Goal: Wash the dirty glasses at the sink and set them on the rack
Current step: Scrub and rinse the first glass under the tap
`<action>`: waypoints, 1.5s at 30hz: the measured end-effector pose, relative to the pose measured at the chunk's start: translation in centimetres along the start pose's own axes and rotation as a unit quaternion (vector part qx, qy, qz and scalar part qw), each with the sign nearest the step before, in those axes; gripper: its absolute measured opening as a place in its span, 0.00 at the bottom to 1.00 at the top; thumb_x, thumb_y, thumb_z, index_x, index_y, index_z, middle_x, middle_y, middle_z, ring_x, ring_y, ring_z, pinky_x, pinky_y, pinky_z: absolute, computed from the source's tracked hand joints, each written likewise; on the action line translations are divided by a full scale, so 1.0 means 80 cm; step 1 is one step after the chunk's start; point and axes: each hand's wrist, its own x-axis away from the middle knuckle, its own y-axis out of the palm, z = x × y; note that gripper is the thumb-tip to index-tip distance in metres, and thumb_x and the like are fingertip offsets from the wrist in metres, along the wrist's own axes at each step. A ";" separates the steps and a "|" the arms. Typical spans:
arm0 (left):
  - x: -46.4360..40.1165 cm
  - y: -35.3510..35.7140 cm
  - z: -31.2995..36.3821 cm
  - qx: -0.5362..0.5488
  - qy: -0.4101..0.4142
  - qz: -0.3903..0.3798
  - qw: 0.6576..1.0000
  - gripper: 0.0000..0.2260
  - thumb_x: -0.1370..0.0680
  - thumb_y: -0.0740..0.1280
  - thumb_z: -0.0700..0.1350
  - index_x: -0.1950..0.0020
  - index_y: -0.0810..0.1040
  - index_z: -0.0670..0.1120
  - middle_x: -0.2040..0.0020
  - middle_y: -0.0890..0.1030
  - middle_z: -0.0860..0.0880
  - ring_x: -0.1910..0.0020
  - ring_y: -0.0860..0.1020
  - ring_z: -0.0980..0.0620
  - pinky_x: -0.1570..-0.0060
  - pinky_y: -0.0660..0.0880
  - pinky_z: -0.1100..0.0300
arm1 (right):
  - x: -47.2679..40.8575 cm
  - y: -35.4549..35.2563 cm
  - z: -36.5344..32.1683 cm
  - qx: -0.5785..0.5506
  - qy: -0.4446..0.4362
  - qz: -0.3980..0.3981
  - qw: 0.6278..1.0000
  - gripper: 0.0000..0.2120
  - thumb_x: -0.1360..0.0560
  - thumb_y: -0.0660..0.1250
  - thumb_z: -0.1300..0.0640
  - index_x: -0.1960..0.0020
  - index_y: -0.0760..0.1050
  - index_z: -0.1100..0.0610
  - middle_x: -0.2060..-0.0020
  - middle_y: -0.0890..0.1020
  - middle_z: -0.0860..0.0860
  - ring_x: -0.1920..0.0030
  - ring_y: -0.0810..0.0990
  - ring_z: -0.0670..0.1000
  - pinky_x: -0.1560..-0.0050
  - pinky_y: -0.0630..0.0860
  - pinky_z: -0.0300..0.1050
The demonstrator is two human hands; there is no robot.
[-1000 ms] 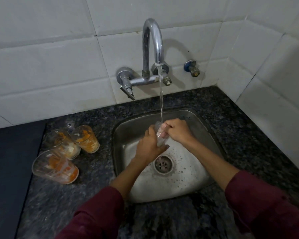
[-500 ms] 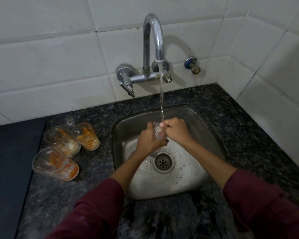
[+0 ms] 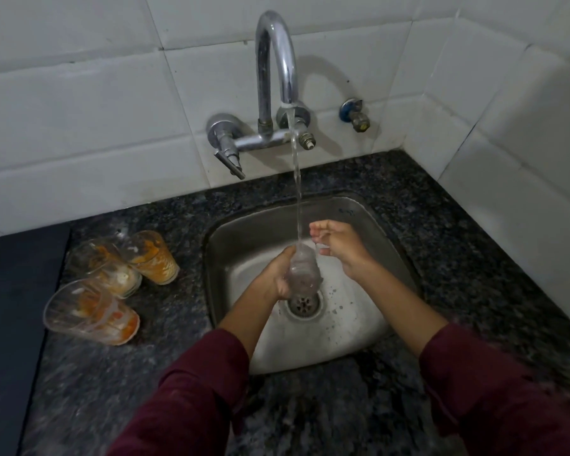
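Note:
My left hand [image 3: 274, 274] grips a clear glass [image 3: 302, 270] over the drain of the steel sink [image 3: 366, 327]. The glass is tilted with its base up, and the water stream [image 3: 296, 179] from the chrome tap [image 3: 277, 60] falls onto it. My right hand [image 3: 338, 246] hovers just right of the glass with loosely bent fingers and holds nothing. Three dirty glasses smeared with orange residue stand on the counter left of the sink: one at the back [image 3: 153, 256], one in the middle [image 3: 104, 269], one at the front lying tilted [image 3: 89, 314]. No rack is in view.
The sink sits in a dark speckled granite counter [image 3: 441, 225] in a corner of white tiled walls. A dark flat surface [image 3: 10, 307] borders the counter at the far left. A small wall valve [image 3: 354, 115] sticks out right of the tap.
My right hand has let go of the glass and drawn back to the right. My left hand has lowered and turned the glass under the stream.

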 end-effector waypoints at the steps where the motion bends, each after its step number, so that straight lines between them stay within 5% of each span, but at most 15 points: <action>1: -0.002 0.001 0.001 0.015 0.004 0.014 1.000 0.17 0.22 0.61 0.54 0.62 0.75 0.42 0.67 0.76 0.43 0.69 0.76 0.47 0.55 0.73 0.53 | 0.002 -0.004 0.002 -0.007 0.001 0.004 1.000 0.15 0.24 0.57 0.69 0.41 0.76 0.61 0.49 0.79 0.53 0.49 0.76 0.49 0.58 0.71 0.39; 6: -0.013 0.002 0.008 0.069 0.022 0.009 0.997 0.12 0.23 0.62 0.50 0.60 0.74 0.43 0.64 0.75 0.44 0.64 0.74 0.48 0.52 0.74 0.53 | 0.014 -0.019 0.013 -0.022 0.007 0.011 1.000 0.15 0.23 0.57 0.68 0.39 0.75 0.61 0.46 0.79 0.56 0.48 0.76 0.49 0.56 0.71 0.39; 10: -0.027 0.004 0.018 0.096 0.020 0.018 0.995 0.19 0.23 0.62 0.57 0.59 0.77 0.41 0.63 0.76 0.43 0.63 0.75 0.47 0.54 0.75 0.52 | 0.021 -0.024 0.018 -0.019 0.004 0.012 1.000 0.15 0.23 0.58 0.67 0.39 0.75 0.61 0.41 0.79 0.59 0.47 0.76 0.50 0.54 0.72 0.40; 14: -0.027 0.008 0.013 0.042 0.075 -0.018 0.996 0.16 0.29 0.70 0.53 0.71 0.79 0.42 0.73 0.77 0.46 0.67 0.74 0.51 0.59 0.73 0.57 | 0.022 -0.024 0.020 -0.009 -0.006 0.010 1.000 0.14 0.23 0.58 0.66 0.40 0.76 0.61 0.43 0.79 0.57 0.47 0.75 0.50 0.55 0.71 0.39; 17: -0.024 -0.003 0.001 -0.104 0.192 0.066 0.974 0.07 0.29 0.72 0.41 0.52 0.78 0.42 0.60 0.81 0.44 0.63 0.80 0.47 0.62 0.79 0.53 | 0.018 -0.023 0.025 0.011 -0.022 0.007 1.000 0.13 0.23 0.59 0.66 0.41 0.76 0.59 0.47 0.79 0.53 0.46 0.75 0.48 0.55 0.72 0.38; 21: -0.016 -0.027 -0.017 -0.306 0.360 0.074 0.878 0.31 0.37 0.76 0.30 0.37 0.74 0.46 0.43 0.78 0.47 0.50 0.78 0.50 0.53 0.78 0.55 | 0.010 -0.018 0.029 0.110 -0.114 -0.008 0.987 0.14 0.23 0.60 0.67 0.40 0.76 0.58 0.42 0.80 0.54 0.40 0.76 0.49 0.37 0.72 0.45; 26: -0.006 -0.054 -0.023 -0.366 0.431 0.031 0.825 0.34 0.40 0.78 0.32 0.38 0.73 0.53 0.42 0.78 0.52 0.42 0.77 0.54 0.46 0.74 0.64 | 0.010 -0.015 0.023 0.346 -0.317 -0.112 0.876 0.14 0.25 0.67 0.55 0.40 0.78 0.56 0.41 0.80 0.52 0.39 0.76 0.49 0.37 0.68 0.40; 29: 0.001 -0.058 -0.019 -0.383 0.439 0.050 0.811 0.36 0.40 0.79 0.35 0.35 0.72 0.49 0.41 0.79 0.48 0.42 0.77 0.48 0.45 0.76 0.55 | 0.011 -0.007 0.016 0.422 -0.354 -0.129 0.825 0.15 0.24 0.66 0.51 0.40 0.78 0.54 0.38 0.77 0.52 0.35 0.72 0.50 0.29 0.60 0.48; 31: 0.005 -0.056 -0.018 -0.344 0.437 0.057 0.829 0.34 0.39 0.78 0.37 0.36 0.72 0.50 0.40 0.78 0.45 0.42 0.78 0.46 0.45 0.77 0.50 | 0.014 0.004 0.016 0.391 -0.356 -0.109 0.841 0.17 0.24 0.65 0.52 0.37 0.75 0.56 0.36 0.75 0.53 0.34 0.71 0.51 0.31 0.64 0.46; 33: 0.011 -0.046 -0.018 -0.250 0.428 0.056 0.867 0.30 0.35 0.77 0.42 0.36 0.70 0.51 0.39 0.77 0.44 0.45 0.79 0.47 0.52 0.79 0.53 | 0.021 0.020 0.021 0.297 -0.325 -0.060 0.896 0.20 0.22 0.63 0.54 0.31 0.69 0.59 0.33 0.72 0.55 0.32 0.70 0.52 0.34 0.65 0.39; 36: 0.018 -0.025 -0.014 -0.069 0.390 0.024 0.918 0.27 0.24 0.70 0.49 0.29 0.61 0.52 0.36 0.74 0.46 0.44 0.80 0.46 0.57 0.80 0.54 | 0.033 0.042 0.034 0.191 -0.233 -0.069 0.951 0.31 0.22 0.60 0.46 0.24 0.53 0.53 0.26 0.63 0.52 0.31 0.68 0.49 0.36 0.67 0.37; 38: 0.021 -0.017 -0.005 0.003 0.369 0.020 0.929 0.18 0.21 0.62 0.55 0.34 0.62 0.54 0.42 0.78 0.48 0.48 0.83 0.48 0.57 0.80 0.54 | 0.039 0.046 0.042 0.235 -0.241 -0.084 0.938 0.36 0.24 0.60 0.42 0.23 0.46 0.48 0.24 0.58 0.51 0.31 0.68 0.49 0.37 0.70 0.41; 40: 0.024 -0.010 0.003 -0.052 0.370 0.090 0.923 0.13 0.20 0.59 0.58 0.43 0.67 0.51 0.46 0.79 0.48 0.48 0.82 0.48 0.51 0.80 0.51 | 0.039 0.038 0.041 0.335 -0.283 -0.078 0.895 0.37 0.23 0.61 0.44 0.23 0.43 0.46 0.24 0.55 0.53 0.31 0.68 0.53 0.40 0.72 0.43; 43: 0.023 -0.003 0.009 -0.272 0.467 0.268 0.797 0.17 0.19 0.59 0.53 0.66 0.71 0.48 0.65 0.76 0.48 0.64 0.75 0.52 0.55 0.73 0.52 | 0.040 0.033 0.044 0.508 -0.328 -0.066 0.794 0.39 0.26 0.63 0.48 0.24 0.43 0.48 0.24 0.52 0.57 0.39 0.74 0.60 0.50 0.77 0.50; 45: 0.020 0.002 0.012 -0.274 0.502 0.319 0.756 0.23 0.19 0.60 0.51 0.74 0.67 0.48 0.73 0.71 0.51 0.72 0.70 0.55 0.63 0.68 0.56 | 0.044 0.040 0.046 0.499 -0.312 -0.067 0.806 0.43 0.28 0.66 0.49 0.24 0.41 0.48 0.24 0.51 0.56 0.44 0.77 0.59 0.54 0.76 0.48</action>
